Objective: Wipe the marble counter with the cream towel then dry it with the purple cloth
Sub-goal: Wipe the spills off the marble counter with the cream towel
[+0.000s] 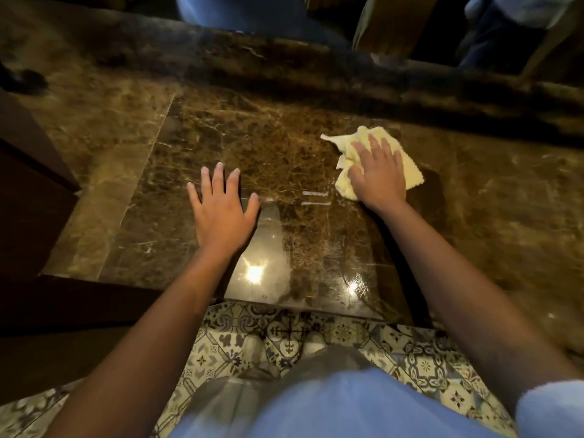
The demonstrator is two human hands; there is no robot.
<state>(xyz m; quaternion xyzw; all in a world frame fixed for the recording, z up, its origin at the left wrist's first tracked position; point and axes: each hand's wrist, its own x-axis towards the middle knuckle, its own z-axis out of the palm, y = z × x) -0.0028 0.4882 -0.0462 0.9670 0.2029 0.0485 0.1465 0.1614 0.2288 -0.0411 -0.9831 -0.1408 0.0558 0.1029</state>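
While the head camera looks down over both bare forearms, the brown marble surface point(284, 143) fills most of the view, its near edge running across just above a strip of patterned floor tiles point(420, 365). The right hand point(377, 172) lies palm down on the cream towel point(407, 162), fingers spread and pressing it flat against the surface rather than gripping it; the towel is crumpled, with one pointed corner sticking out toward the left and its far side reaching toward the raised dark back edge of the surface. Towel and hand sit right of centre, about midway between the near and far edges. The left hand point(221, 207) rests flat and empty on the surface, fingers splayed, left of centre and a little nearer the front edge, well apart from the towel. Between the two hands two short pale streaks point(314, 198) show on the marble. Bright light reflections point(254, 273) glint on the polished stone close to the near edge, between the forearms. At the left, dark wooden cabinetry point(28, 184) borders the surface. Pale blue clothing point(331, 406) of the person fills the bottom of the view, and two light shoe tips point(252, 346) show on the tiles.
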